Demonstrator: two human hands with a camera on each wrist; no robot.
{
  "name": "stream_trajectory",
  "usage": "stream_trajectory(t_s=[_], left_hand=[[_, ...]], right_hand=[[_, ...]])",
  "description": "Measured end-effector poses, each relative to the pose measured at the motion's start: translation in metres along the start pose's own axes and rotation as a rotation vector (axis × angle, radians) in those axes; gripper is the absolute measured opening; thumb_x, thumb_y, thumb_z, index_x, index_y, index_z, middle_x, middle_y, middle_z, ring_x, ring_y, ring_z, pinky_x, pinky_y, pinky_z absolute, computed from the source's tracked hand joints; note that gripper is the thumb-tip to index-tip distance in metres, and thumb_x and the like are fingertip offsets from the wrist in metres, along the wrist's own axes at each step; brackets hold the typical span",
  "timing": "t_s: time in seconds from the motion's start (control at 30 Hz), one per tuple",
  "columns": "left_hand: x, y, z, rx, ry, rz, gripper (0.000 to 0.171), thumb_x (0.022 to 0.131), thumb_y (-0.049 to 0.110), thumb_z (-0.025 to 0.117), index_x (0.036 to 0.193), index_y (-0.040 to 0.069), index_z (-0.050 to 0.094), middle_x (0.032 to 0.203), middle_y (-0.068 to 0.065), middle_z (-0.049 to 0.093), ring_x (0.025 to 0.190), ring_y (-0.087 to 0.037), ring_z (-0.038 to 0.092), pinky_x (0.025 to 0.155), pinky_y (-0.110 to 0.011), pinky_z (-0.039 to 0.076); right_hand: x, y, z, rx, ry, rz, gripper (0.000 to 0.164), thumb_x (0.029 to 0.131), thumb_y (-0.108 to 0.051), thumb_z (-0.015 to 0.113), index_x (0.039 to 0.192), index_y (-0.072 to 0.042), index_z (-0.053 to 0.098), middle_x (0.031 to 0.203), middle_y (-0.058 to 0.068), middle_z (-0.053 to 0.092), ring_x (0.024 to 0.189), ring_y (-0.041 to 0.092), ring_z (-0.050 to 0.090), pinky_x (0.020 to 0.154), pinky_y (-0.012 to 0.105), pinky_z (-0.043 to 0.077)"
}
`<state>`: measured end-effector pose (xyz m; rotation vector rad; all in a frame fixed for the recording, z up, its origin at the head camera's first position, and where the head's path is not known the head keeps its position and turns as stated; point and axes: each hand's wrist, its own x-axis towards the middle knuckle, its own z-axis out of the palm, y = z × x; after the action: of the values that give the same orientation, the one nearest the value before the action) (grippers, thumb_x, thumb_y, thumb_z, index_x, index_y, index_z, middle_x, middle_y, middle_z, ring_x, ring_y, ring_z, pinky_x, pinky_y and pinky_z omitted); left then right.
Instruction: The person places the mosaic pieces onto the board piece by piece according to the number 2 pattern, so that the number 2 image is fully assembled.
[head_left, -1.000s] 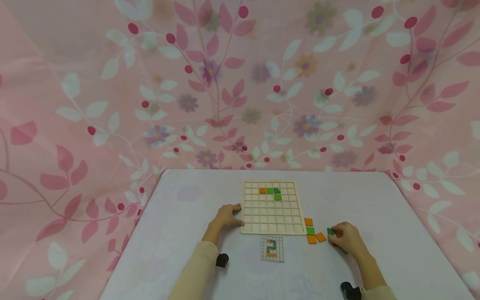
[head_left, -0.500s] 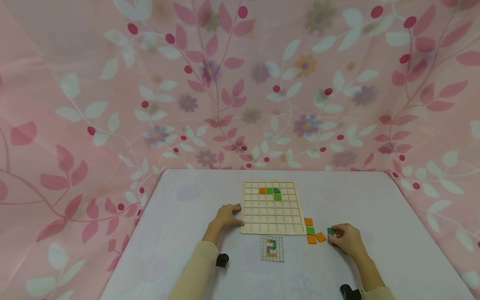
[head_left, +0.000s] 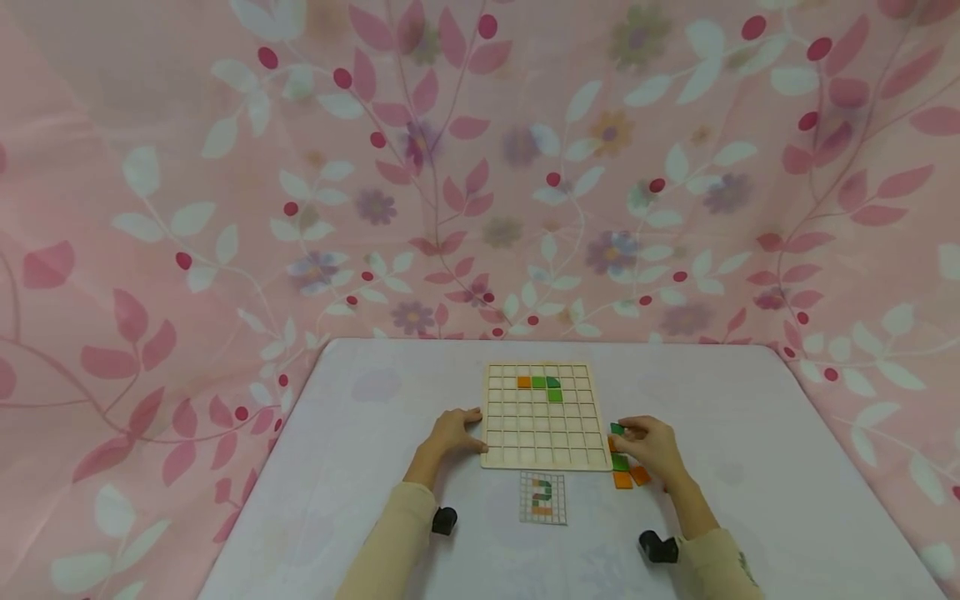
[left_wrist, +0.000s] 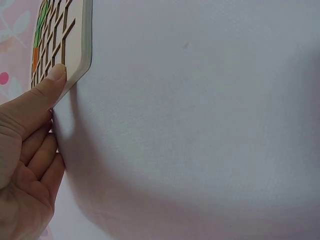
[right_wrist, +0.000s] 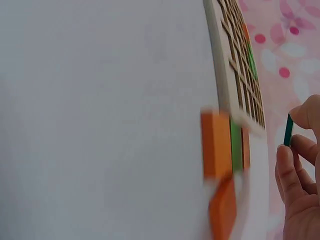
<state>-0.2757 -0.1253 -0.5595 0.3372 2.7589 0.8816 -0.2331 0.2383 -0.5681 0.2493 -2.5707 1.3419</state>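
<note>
Dark green tile (head_left: 617, 428) sits pinched between the right hand's (head_left: 654, 446) thumb and fingers, at that hand's left and just beside the right edge of the grid board (head_left: 519, 429). The board lies between the hands, touched at its left edge by the left hand (head_left: 452, 432), unclenched, thumb on the rim. Orange tiles (head_left: 623, 481) lie on the bench (head_left: 375, 433) near the right hand.

A pale gridded board (head_left: 517, 425) lies flat with four tiles (head_left: 538, 382) set in; a dark green tile (head_left: 617, 428) is held just off its right edge.
</note>
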Motion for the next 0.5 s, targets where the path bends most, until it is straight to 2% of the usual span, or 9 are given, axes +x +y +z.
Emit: stream_trajectory(t_s=[0.27, 0.5], left_hand=[[0.001, 0.002, 0.000, -0.007, -0.012, -0.006, 0.067, 0.067, 0.022, 0.086, 0.126, 0.003, 0.060, 0.136, -0.005, 0.053, 0.128, -0.035, 0.043, 0.107, -0.047, 0.033], [0.000, 0.000, 0.000, -0.019, -0.003, -0.007, 0.068, 0.065, 0.022, 0.086, 0.125, 0.003, 0.060, 0.136, -0.005, 0.053, 0.128, -0.036, 0.043, 0.107, -0.047, 0.034]], right_hand=[[0.044, -0.020, 0.049, 0.051, -0.067, -0.066, 0.028, 0.074, 0.000, 0.075, 0.098, 0.012, 0.067, 0.086, 0.020, 0.066, 0.070, 0.025, 0.064, 0.061, 0.027, 0.055], [0.067, -0.022, 0.078, 0.026, -0.154, -0.045, 0.026, 0.074, 0.000, 0.073, 0.095, 0.012, 0.067, 0.081, 0.015, 0.066, 0.068, 0.019, 0.062, 0.061, 0.025, 0.054]])
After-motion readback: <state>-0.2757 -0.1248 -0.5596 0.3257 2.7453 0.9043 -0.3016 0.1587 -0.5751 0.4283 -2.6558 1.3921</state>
